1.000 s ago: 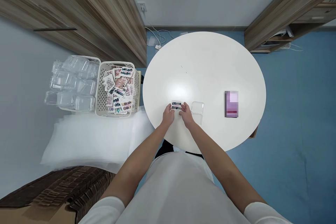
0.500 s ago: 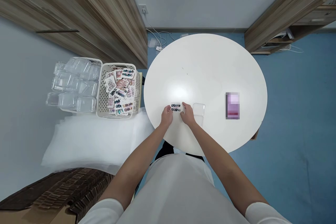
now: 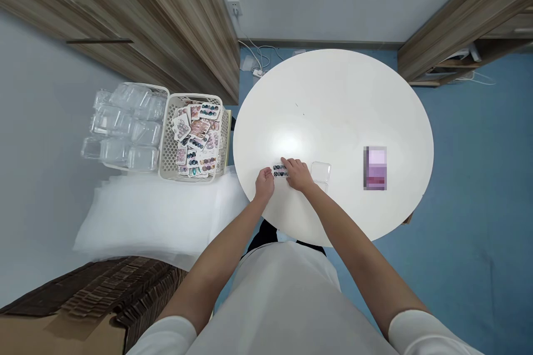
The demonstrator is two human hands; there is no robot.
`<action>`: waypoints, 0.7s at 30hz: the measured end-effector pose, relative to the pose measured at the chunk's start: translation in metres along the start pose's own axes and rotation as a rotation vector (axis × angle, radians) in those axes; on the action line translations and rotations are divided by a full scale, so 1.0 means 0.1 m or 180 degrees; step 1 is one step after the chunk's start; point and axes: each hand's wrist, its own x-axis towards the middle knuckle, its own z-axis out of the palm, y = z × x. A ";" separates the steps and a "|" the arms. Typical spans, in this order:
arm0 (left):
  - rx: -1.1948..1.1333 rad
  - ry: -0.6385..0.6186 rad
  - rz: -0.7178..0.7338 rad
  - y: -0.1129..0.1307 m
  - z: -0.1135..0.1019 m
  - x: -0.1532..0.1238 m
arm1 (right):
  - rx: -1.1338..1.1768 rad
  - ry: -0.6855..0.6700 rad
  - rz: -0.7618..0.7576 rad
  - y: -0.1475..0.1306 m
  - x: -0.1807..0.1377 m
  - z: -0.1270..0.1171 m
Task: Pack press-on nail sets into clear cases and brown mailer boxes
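Note:
A small white card of press-on nails (image 3: 278, 170), with two rows of dark glittery nails, lies on the round white table near its front edge. My left hand (image 3: 265, 183) has its fingers curled together at the card's left edge, gripping it. From the other side, my right hand (image 3: 297, 173) reaches over the card with fingers stretched out, covering its right part. Just right of that hand rests an open clear plastic box (image 3: 321, 171), its lower half partly hidden by my wrist.
A pixelated pink-purple item (image 3: 376, 168) lies toward the table's right side. On the left, a white basket (image 3: 165, 147) contains many nail cards, beside another basket heaped with clear plastic boxes (image 3: 125, 122). White sheets (image 3: 145, 211) and stacked brown cardboard (image 3: 104, 299) are nearer me.
My right hand has moved from the card's right edge onto the card, its fingers now spread over the right part. My left hand stays at the left edge. The view has shifted slightly.

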 end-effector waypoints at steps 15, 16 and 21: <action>-0.0186 -0.0485 0.0074 -0.01 0.04 0.14 | 0.0428 0.0311 0.0249 0.12 -0.03 0.08; -0.0174 -0.0470 0.0104 -0.02 0.04 0.15 | 0.0543 0.0354 0.0181 0.12 -0.05 0.10; -0.0122 -0.0623 0.0277 -0.08 0.05 0.18 | 0.1468 0.0544 0.0198 0.14 -0.13 0.20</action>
